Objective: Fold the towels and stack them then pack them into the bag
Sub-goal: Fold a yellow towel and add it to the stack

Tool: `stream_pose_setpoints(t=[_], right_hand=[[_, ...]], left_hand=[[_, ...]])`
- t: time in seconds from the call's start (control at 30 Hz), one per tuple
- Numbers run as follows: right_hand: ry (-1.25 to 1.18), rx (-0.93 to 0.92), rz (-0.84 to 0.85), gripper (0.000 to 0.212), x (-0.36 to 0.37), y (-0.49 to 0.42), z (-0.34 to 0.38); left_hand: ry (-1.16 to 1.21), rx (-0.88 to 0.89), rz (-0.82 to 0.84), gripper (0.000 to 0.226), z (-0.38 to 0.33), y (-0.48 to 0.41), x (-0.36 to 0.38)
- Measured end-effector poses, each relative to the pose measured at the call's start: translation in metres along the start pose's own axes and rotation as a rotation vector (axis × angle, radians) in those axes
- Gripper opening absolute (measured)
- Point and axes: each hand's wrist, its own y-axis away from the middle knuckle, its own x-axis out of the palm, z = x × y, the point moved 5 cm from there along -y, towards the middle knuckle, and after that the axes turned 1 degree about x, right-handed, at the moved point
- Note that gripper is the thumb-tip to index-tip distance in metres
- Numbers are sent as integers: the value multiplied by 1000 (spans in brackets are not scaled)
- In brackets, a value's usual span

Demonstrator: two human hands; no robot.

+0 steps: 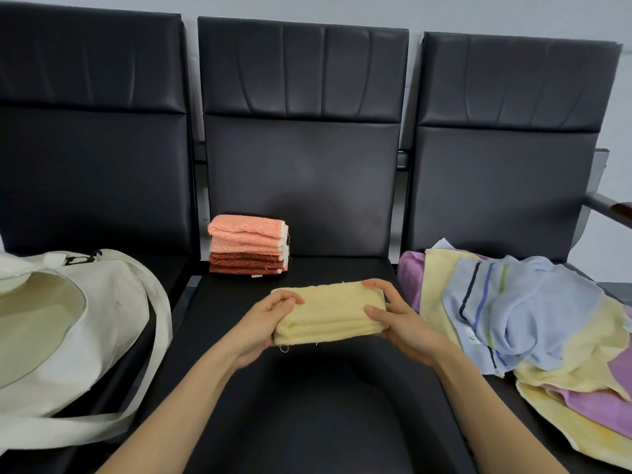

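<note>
So, from the head view: we're holding a folded yellow towel (328, 313) over the middle seat (307, 422) of a row of black padded chairs. Our left hand (270, 323) grips its left end and our right hand (400, 319) grips its right end, thumbs on top and fingers curled under. Can't tell if the towel touches the seat or hangs just above it.

Behind it, at the back left of the same seat, sits a neat stack of folded towels (248, 246), peach ones on top of rust-brown ones. The white canvas bag (102, 319) lies on the left seat with its mouth open and its straps trailing forward. On the right seat there's a loose pile of unfolded towels (530, 319): lilac, yellow and a pale blue striped one on top.
</note>
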Motion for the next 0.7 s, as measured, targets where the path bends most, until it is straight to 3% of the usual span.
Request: stream_pose_setpoints(t=[0.1,0.23,0.43,0.57,0.7], right_hand=[[58,-42,-26,16,1,-9,4],[143,-58,-92,19,10,-41,12],[215,-160,-139,27,50,-154,67],[221,-271,-170,30,78,-222,106],[279,-280,-216,29,91,-261,97]], left_hand=[[-9,18,17,19,-6,-3,-7],[-22,56,-140,17,-14,-27,-32],[-76,221,-441,33,-73,-86,-105],[-150,324,-528,38,-121,-120,-160],[-161,325,-583,37,-122,-150,-195]])
